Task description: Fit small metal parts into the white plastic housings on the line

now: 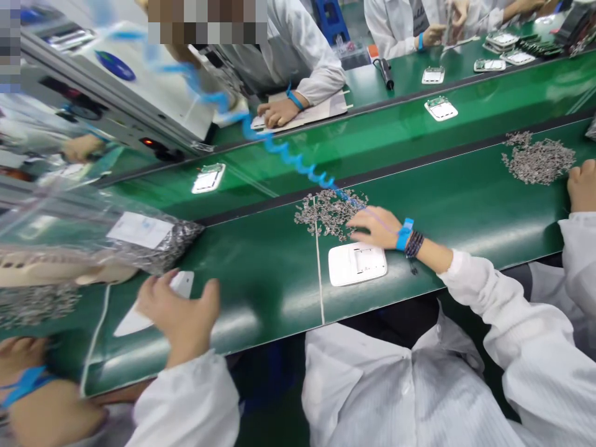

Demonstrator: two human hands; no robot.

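My left hand [179,307] is open, thumb spread away from the fingers. It hovers at a flat white plate [184,284], which it partly covers; whether they touch I cannot tell. Off to the right, my right hand [378,227], with a blue wrist strap, reaches to the edge of a pile of small metal parts [326,214]. Its fingertips are apart and blurred, with nothing visible between them. Just below that hand a white plastic housing [344,266] with a rectangular recess lies on the green bench [265,279].
A blue coiled cord [298,162] hangs across the view. Left stands a clear bag [172,248] of small parts, near a co-worker's hand [23,360]. Another metal pile [540,160] lies right. Behind, a green belt [326,152] carries white housings [441,108]; co-workers sit beyond.
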